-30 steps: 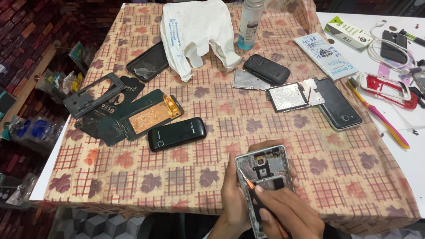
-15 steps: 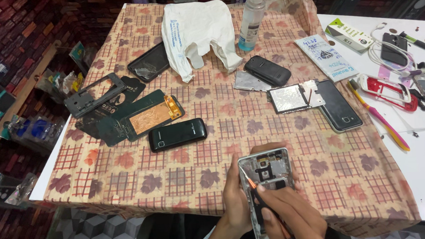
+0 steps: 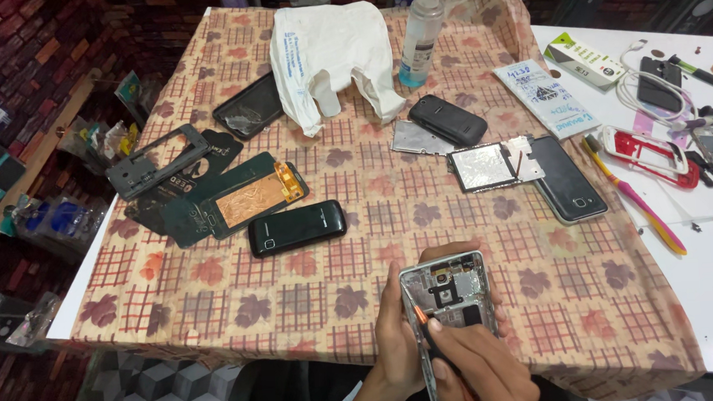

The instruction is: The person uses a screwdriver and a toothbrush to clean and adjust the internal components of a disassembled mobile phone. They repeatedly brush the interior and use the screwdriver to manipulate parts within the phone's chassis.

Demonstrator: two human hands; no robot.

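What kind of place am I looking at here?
Likely a phone repair bench. The left hand holds an opened phone frame while the right hand works inside it with a small tool; loose phones and a bared circuit assembly lie about.

Both hands sit low at six o'clock, close together. Left hand [image 3: 398,337] is cupped, palm up, thumb along the near side and fingertips curling round the far edge at one o'clock. Right hand [image 3: 483,369] lies just beside it at four o'clock, fingers pinched, forefinger pointing toward eleven o'clock.
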